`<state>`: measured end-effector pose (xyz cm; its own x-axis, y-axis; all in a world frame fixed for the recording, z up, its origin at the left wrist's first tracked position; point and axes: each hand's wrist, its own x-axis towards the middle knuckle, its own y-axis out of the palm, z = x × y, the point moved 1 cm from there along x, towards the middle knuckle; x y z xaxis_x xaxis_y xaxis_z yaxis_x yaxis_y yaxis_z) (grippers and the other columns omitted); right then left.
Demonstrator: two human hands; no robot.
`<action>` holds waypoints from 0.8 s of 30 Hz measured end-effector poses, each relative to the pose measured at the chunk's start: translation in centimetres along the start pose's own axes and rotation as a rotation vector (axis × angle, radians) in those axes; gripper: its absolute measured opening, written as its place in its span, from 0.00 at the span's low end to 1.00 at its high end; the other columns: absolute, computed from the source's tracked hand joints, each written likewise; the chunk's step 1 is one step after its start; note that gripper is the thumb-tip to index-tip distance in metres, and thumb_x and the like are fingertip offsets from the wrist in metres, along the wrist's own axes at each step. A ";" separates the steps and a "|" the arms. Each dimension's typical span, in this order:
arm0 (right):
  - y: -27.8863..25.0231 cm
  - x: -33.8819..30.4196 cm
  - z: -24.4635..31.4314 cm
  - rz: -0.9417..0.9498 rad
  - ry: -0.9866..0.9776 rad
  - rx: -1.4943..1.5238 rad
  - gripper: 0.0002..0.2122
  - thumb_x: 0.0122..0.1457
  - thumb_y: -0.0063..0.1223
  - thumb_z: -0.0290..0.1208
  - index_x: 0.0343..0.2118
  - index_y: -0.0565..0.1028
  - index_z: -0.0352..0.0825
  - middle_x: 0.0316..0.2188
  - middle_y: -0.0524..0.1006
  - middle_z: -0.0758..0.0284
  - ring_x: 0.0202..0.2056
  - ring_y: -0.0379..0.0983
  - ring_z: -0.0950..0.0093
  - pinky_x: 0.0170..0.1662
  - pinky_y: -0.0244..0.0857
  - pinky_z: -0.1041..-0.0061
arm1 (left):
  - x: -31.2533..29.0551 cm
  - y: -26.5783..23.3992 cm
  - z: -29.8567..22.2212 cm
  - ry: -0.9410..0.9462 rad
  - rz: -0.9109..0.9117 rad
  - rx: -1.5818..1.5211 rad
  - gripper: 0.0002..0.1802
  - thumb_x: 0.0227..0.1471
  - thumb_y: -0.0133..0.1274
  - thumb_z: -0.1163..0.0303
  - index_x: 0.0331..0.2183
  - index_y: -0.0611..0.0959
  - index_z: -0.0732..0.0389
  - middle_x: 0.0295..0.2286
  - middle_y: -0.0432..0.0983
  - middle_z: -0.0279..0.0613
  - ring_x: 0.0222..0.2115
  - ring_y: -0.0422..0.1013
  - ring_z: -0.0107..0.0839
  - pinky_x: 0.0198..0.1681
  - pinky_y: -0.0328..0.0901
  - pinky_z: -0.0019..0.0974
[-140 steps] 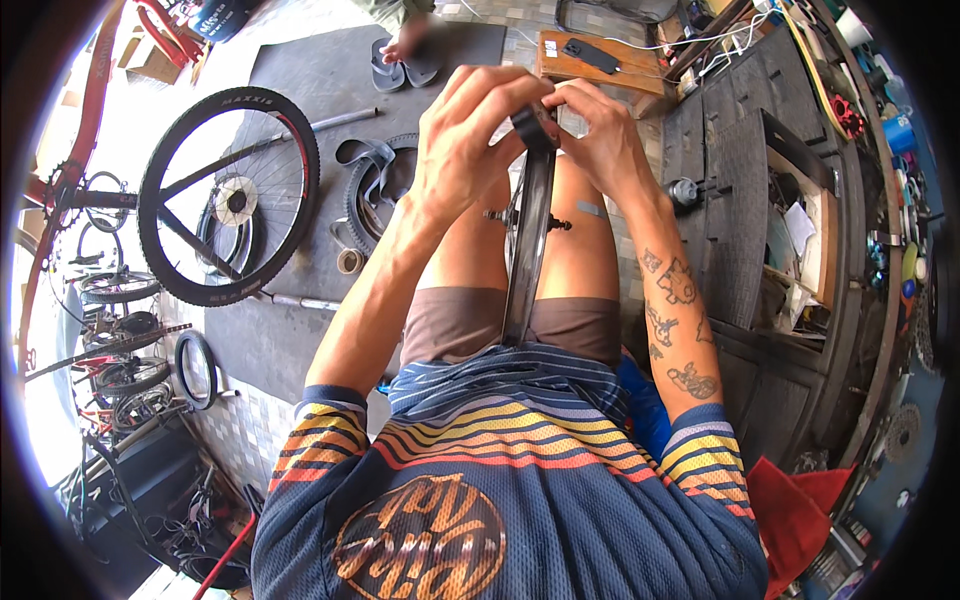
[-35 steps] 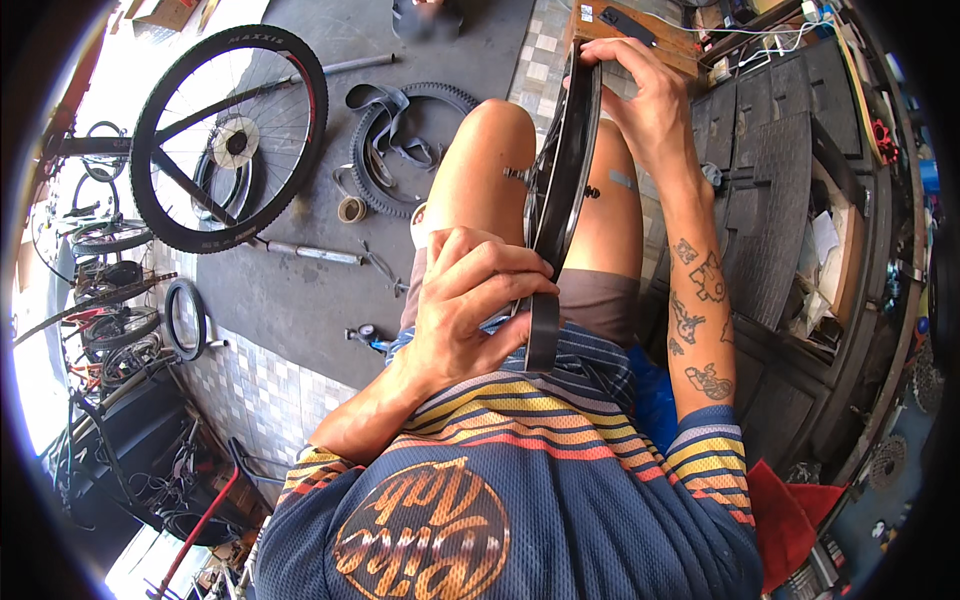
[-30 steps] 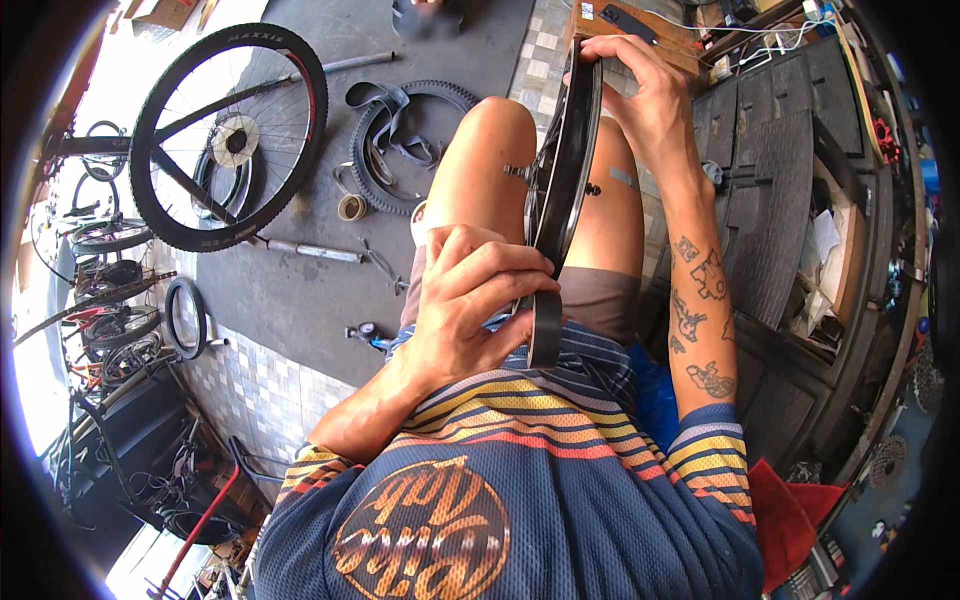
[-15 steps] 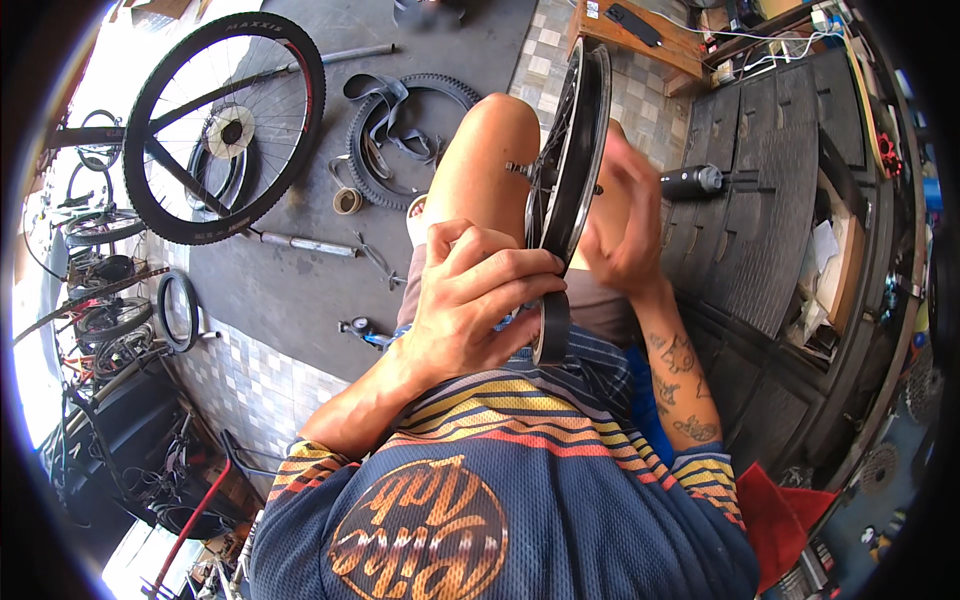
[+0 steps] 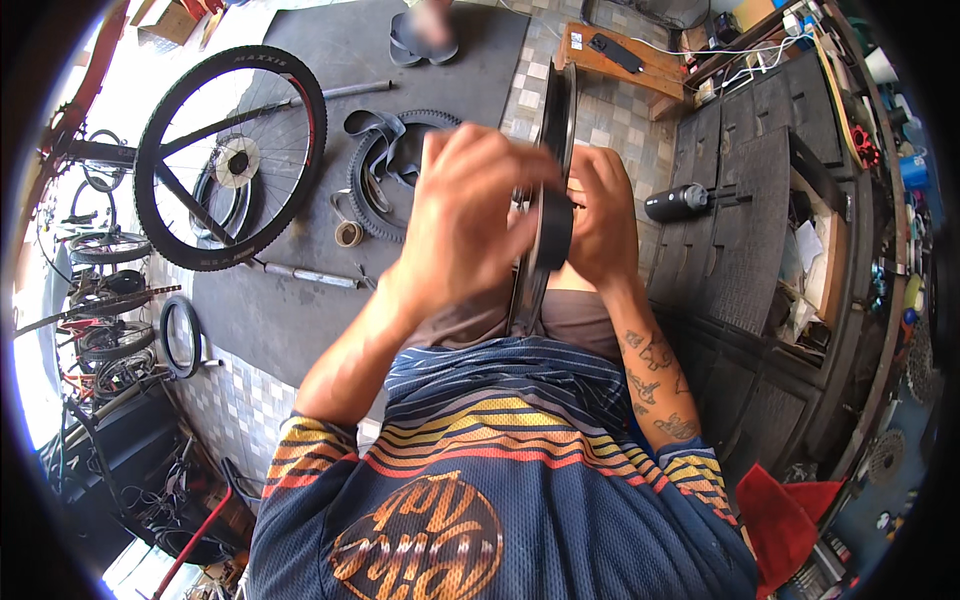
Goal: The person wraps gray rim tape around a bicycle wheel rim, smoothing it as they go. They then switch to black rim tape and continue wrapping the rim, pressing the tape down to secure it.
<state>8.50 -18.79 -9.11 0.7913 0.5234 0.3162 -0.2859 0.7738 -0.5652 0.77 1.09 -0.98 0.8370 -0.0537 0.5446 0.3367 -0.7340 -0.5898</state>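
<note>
A bare bicycle wheel (image 5: 561, 108) with a black rim stands edge-on between my thighs, without a tyre. My left hand (image 5: 462, 215), slightly blurred, is closed on a roll of black tape (image 5: 556, 232), held at the near side of the wheel. Its fingers reach across toward the rim. My right hand (image 5: 603, 212) is on the wheel's right side, fingers bent and closed about the wheel near the hub. The spokes and most of the hub are hidden behind my hands and the tape roll.
On the dark mat lie a loose tyre (image 5: 420, 122) with a grey inner tube (image 5: 375, 128) and a tan roll (image 5: 348, 234). A mounted wheel (image 5: 146, 150) stands left. A black bottle (image 5: 677, 202), dark drawers (image 5: 735, 225) and a wooden bench (image 5: 655, 72) are right.
My left hand has moved forward with the tape roll. The wheel has shifted and stands more upright between my thighs. My right hand, blurred before, has closed in near the hub.
</note>
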 end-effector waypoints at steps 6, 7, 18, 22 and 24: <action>-0.3 1.9 1.2 0.063 0.296 0.363 0.43 0.48 0.89 0.42 0.65 0.74 0.35 0.53 0.82 0.63 0.44 0.86 0.69 0.47 0.85 0.67 | 5.6 1.5 3.2 -0.120 0.065 -0.141 0.10 0.61 0.65 0.71 0.40 0.89 0.68 0.43 0.89 0.46 0.44 0.85 0.47 0.53 0.73 0.44; -0.4 2.0 1.2 0.015 0.210 0.350 0.45 0.49 0.88 0.41 0.68 0.71 0.34 0.54 0.83 0.61 0.48 0.85 0.67 0.53 0.82 0.65 | 5.5 1.8 3.4 -0.143 0.100 -0.179 0.10 0.60 0.65 0.71 0.40 0.89 0.68 0.43 0.89 0.47 0.44 0.85 0.48 0.53 0.74 0.45; -5.8 5.8 2.8 0.167 -0.152 -0.196 0.48 0.37 0.88 0.34 0.65 0.72 0.37 0.69 0.70 0.58 0.64 0.77 0.50 0.63 0.78 0.53 | 5.1 2.7 2.7 -0.079 -0.037 -0.018 0.13 0.54 0.68 0.75 0.43 0.90 0.64 0.45 0.86 0.43 0.46 0.82 0.45 0.52 0.74 0.45; -5.9 6.0 3.4 0.184 -0.092 -0.169 0.49 0.37 0.91 0.42 0.66 0.75 0.36 0.68 0.72 0.61 0.64 0.78 0.54 0.64 0.77 0.56 | 5.2 2.3 2.0 0.019 -0.227 -0.041 0.30 0.42 0.70 0.82 0.50 0.90 0.56 0.46 0.85 0.41 0.45 0.80 0.42 0.51 0.75 0.46; -5.7 6.0 3.4 0.163 -0.126 -0.163 0.49 0.38 0.91 0.41 0.66 0.75 0.36 0.67 0.73 0.62 0.63 0.79 0.54 0.63 0.78 0.56 | 5.6 1.7 2.2 0.296 -0.177 0.056 0.32 0.40 0.69 0.82 0.50 0.91 0.55 0.47 0.85 0.40 0.45 0.80 0.42 0.52 0.74 0.46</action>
<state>13.06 -18.83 -1.39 0.6657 0.6844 0.2974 -0.3052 0.6134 -0.7285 7.01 1.03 -0.26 0.6051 -0.1292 0.7856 0.4950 -0.7118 -0.4983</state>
